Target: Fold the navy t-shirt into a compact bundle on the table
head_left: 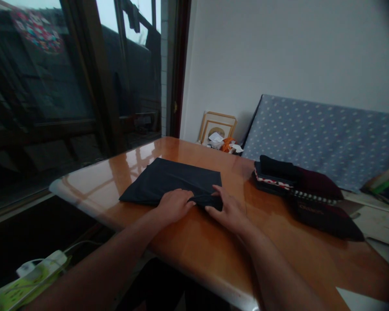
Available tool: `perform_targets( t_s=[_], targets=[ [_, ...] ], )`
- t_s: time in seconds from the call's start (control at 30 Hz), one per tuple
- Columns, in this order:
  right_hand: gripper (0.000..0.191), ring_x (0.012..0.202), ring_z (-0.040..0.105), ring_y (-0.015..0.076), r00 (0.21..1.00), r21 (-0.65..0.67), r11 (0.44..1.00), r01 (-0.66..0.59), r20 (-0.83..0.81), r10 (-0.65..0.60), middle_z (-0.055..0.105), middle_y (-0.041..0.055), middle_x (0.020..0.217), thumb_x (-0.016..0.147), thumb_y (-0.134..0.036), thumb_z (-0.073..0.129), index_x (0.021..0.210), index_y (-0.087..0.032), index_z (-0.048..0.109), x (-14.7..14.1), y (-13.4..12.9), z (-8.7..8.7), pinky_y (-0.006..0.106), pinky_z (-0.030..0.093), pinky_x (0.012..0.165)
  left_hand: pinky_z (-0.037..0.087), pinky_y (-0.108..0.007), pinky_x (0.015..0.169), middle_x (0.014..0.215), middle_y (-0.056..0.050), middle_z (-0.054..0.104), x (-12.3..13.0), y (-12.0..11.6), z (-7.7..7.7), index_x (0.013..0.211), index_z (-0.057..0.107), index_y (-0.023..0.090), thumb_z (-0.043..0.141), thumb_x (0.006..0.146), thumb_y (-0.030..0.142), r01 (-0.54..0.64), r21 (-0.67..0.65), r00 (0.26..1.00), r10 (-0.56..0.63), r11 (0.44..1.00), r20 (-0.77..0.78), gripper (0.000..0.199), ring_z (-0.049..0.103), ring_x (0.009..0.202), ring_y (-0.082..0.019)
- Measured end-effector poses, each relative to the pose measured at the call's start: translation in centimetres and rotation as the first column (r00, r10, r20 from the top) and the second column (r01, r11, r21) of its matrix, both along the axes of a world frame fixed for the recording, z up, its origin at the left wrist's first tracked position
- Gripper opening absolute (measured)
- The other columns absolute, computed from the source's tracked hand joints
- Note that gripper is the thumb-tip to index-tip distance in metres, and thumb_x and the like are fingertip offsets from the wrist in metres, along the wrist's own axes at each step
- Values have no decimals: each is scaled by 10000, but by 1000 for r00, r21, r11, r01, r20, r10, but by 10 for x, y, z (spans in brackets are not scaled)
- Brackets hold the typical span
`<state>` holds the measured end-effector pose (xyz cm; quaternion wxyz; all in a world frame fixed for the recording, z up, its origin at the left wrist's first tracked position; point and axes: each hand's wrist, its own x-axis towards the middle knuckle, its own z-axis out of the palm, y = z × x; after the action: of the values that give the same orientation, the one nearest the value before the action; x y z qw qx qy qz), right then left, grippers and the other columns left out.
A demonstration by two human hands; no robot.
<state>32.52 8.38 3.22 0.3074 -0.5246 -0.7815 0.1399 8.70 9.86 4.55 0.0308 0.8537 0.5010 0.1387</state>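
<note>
A dark navy piece of folded clothing (171,176) lies flat on the glossy wooden table (194,242); its exact kind cannot be made out. At its near edge, my left hand (176,204) has its fingers closed on the fabric, the thumb toward the right. My right hand (229,212) grips the near right corner, with cloth bunched between thumb and fingers. Between the two hands the fabric rises in a small fold. The cloth beneath my fingers is hidden.
Stacked folded clothes (275,170) and maroon and black garments (324,211) lie on the table's right side. Behind stand a spotted blue cloth-covered panel (311,129) and picture frames (218,119). A power strip (29,280) is low left; white paper (366,300) lies near right.
</note>
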Motion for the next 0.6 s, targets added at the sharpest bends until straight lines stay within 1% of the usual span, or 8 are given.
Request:
perform_targets(
  t_s=[0.07,0.1,0.13,0.2,0.27,0.33,0.43,0.6],
  targets=[
    [866,1199,539,309,993,37,999,-8,119,4,595,113,1312,759,-476,734,1492,-263,325,-6,-6,6,461,375,1003,468,-351,762,981,-53,706,0,-2,0,1002,650,253,457,959,406,1,17,1000,-1,1000,-10,250,627,948,-248],
    [818,1198,538,314,986,45,999,-16,165,9,601,121,1307,774,-450,727,1477,-254,359,-10,-7,8,461,366,1003,467,-357,766,982,-55,703,0,-3,0,1000,647,251,449,963,400,7,29,1000,-7,1000,-15,250,623,941,-249],
    [686,1168,556,307,978,44,999,-27,207,17,625,117,1267,807,-400,698,1424,-250,436,-13,-9,9,448,369,986,466,-362,776,986,-57,700,0,-5,-1,998,645,249,447,964,389,14,42,1000,-13,999,-21,245,617,938,-250],
    [346,1048,604,265,965,30,998,-51,261,42,683,84,1111,861,-270,608,1206,-248,602,-17,-10,10,391,389,914,459,-371,809,1001,-58,692,0,-10,-2,1008,639,249,475,952,358,25,60,999,-23,998,-39,205,604,953,-250],
    [200,940,618,224,960,13,996,-83,268,77,692,50,970,850,-171,554,1015,-243,641,-17,-10,10,333,396,830,447,-376,840,1022,-58,679,-1,-15,-4,1042,627,254,526,918,304,24,77,998,-18,997,-68,168,587,990,-251],
    [196,893,614,205,964,-3,994,-110,244,107,679,36,921,816,-135,552,963,-240,629,-15,-10,9,300,395,777,435,-384,853,1036,-60,666,-4,-19,-5,1077,611,255,546,886,235,7,104,995,4,995,-102,203,570,1012,-254],
    [230,868,610,202,967,-17,991,-131,219,132,668,31,911,791,-135,564,984,-246,624,-9,-9,6,290,394,751,422,-396,839,1022,-73,652,-17,-21,-5,1069,603,246,500,883,167,-40,154,987,63,987,-150,226,558,1002,-259],
    [282,881,618,218,970,-11,995,-104,221,104,670,36,939,784,-170,580,1043,-266,631,-3,-6,3,306,407,753,420,-407,812,1017,-87,642,-67,-19,-3,1070,600,235,480,851,114,-147,218,961,192,965,-198,278,563,990,-276]
  ],
)
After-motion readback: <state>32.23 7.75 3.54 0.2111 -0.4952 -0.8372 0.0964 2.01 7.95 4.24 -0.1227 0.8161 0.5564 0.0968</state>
